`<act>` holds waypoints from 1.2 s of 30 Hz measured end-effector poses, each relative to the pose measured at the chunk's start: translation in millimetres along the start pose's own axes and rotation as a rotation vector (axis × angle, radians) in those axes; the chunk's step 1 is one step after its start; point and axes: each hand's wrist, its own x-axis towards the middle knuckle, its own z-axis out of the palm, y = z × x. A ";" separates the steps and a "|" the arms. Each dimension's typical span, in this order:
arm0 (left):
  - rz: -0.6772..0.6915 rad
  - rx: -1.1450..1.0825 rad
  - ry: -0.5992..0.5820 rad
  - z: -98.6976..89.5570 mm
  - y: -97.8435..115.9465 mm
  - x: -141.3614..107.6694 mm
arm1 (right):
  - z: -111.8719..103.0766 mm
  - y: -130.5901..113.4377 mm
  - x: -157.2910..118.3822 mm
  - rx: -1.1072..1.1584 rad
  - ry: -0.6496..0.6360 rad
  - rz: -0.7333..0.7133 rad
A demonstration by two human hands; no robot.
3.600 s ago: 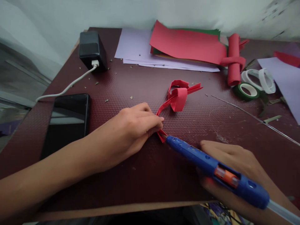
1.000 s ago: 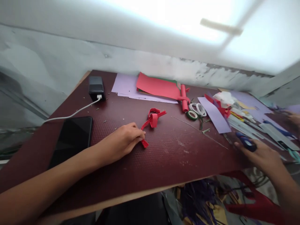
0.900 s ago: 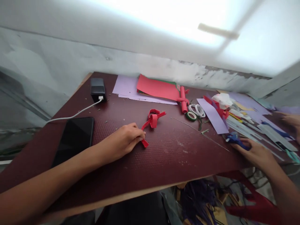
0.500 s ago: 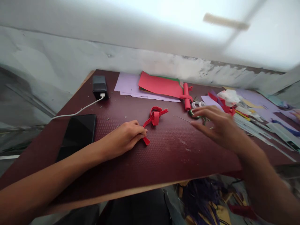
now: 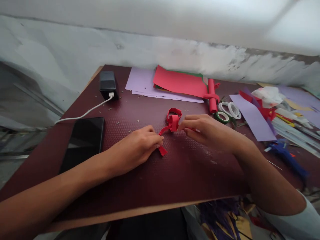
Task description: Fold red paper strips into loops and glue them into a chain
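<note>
A red paper bow point(image 5: 174, 122) with looped strips and loose tails lies near the middle of the dark red table point(image 5: 175, 180). My left hand point(image 5: 146, 145) is closed on its left tail, the strip's end poking out below the fingers. From the right, my right hand point(image 5: 203, 130) reaches the bow's other side, its fingers closed together around the right tail, which is mostly hidden by them. Behind the bow stands a rolled red paper tube point(image 5: 212, 100) with a strip tied round it.
A black phone point(image 5: 86, 136) and a power bank point(image 5: 108, 83) with a white cable are on the left. Purple sheets point(image 5: 140, 81) and a red sheet point(image 5: 180, 81) lie at the back. Tape rolls point(image 5: 222, 116), a purple strip point(image 5: 257, 120) and a blue glue gun point(image 5: 287, 156) are on the right.
My right hand has moved left from beside the tape rolls to the bow and closed on its right tail. My left hand keeps its hold. The view has shifted slightly.
</note>
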 end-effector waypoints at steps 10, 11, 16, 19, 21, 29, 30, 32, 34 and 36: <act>-0.004 -0.003 0.007 -1.4 -0.2 1.8 | 10.1 2.9 -3.9 0.399 -0.153 -0.066; -0.011 0.002 0.004 -1.9 0.2 1.5 | 12.7 3.4 -3.3 0.393 -0.147 -0.092; -0.010 0.030 -0.026 -3.5 0.9 0.6 | 26.5 0.1 -2.9 0.279 0.063 -0.210; 0.011 0.028 -0.047 -5.9 -0.3 0.0 | 34.1 -2.2 -4.4 0.223 0.162 -0.229; 0.052 0.028 -0.063 -8.6 -1.5 -0.5 | 38.0 -2.7 -5.1 0.201 0.198 -0.254; 0.168 0.037 -0.083 -10.2 -9.7 0.9 | 42.5 -4.2 -5.3 0.222 0.202 -0.237; 0.164 0.036 -0.065 -8.5 -10.0 0.8 | 42.6 -5.3 -5.3 0.219 0.210 -0.227; 0.142 0.037 -0.040 -5.3 -8.9 0.4 | 42.5 -7.7 -5.4 0.210 0.224 -0.200; 0.116 0.041 -0.022 -2.8 -5.9 -0.1 | 42.3 -10.2 -5.7 0.206 0.235 -0.178; 0.100 0.052 0.003 -1.1 -2.0 -0.5 | 42.1 -12.2 -6.5 0.200 0.233 -0.166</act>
